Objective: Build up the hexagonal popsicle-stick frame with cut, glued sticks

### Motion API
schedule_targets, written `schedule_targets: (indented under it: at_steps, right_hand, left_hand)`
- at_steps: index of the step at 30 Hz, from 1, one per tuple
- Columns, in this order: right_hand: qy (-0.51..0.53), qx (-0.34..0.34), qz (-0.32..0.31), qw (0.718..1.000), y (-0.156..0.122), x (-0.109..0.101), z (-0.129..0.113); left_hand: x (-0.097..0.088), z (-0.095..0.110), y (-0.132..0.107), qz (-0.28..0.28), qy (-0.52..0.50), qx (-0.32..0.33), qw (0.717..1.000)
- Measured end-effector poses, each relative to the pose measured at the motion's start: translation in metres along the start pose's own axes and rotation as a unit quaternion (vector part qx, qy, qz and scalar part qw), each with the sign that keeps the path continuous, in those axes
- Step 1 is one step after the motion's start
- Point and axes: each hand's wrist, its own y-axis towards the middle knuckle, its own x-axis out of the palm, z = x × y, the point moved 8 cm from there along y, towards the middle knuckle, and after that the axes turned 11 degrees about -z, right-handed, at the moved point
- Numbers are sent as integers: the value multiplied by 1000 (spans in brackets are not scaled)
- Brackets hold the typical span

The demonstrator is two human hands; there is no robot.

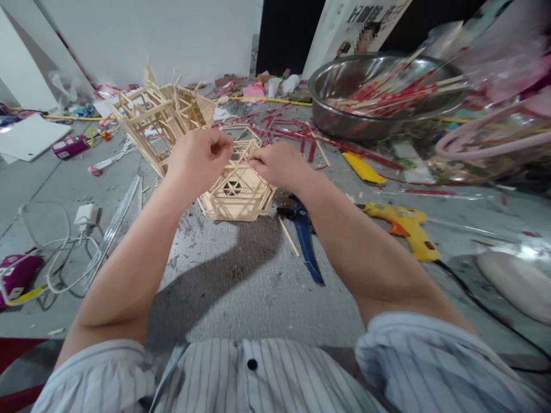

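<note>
A many-sided model of thin wooden sticks (235, 203) stands on the grey table in front of me. My left hand (202, 158) is over its left upper part, fingers curled and pinched together. On the other side, my right hand (282, 163) pinches at the model's top right with bent fingers. Anything small between the fingertips is hidden. Behind my left hand rises a taller, open stick framework (163, 115). Blue-handled cutters (306, 241) lie near my right wrist, with a loose stick (288, 236) beside them.
A yellow hot glue gun (402, 223) lies right of my right forearm, its black cord running forward. A steel basin (316, 106) of red-and-wood sticks stands back right. Red strips (279, 123) litter the back. A white charger (86, 215) with cables lies left.
</note>
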Motion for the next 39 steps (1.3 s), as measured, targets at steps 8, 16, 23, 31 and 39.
schedule_targets:
  at_steps: [8, 16, 23, 31, 39]
  right_hand:
    - [-19, 28, -53, 998, -12, 0, -4]
    - [7, 37, -44, 998, -45, -1, -6]
    - [34, 45, 2, 998, -73, -15, -8]
    - [-48, 157, -191, 968, -149, 38, 1]
    - [-109, 145, -261, 948, -149, 60, -5]
  left_hand:
    - [-1, -33, -61, 89, -67, -32, 993]
    - [12, -46, -100, 117, -122, -57, 984]
    - [36, -43, -106, 155, -83, -36, 984]
    - [22, -21, -78, 80, 40, -33, 996]
    - [42, 6, -24, -105, 178, -43, 977]
